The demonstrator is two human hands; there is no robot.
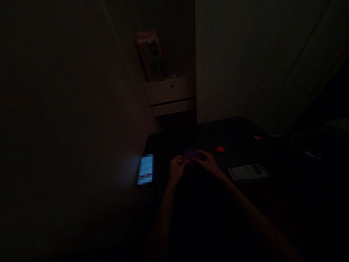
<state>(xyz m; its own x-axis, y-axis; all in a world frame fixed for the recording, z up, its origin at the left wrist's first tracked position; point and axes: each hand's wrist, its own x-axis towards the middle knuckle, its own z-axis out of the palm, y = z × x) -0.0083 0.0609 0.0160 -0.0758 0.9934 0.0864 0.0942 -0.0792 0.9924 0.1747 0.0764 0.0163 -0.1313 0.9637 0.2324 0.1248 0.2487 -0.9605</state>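
In the dim head view, a small purple roundish piece is held between my two hands above the dark table. Its exact kind is too dark to make out. My left hand pinches its left edge between thumb and fingers. The right edge is gripped by my right hand, with the thumb toward me. To the right of my hands, a small red-orange lump lies on the table. Another small red-orange piece sits farther off near the right edge.
A lit, blurred screen glows at the table's left edge beside the wall. A pale printed sheet or packet lies right of my right forearm. Behind stand a drawer unit with a red-topped package and a pale panel.
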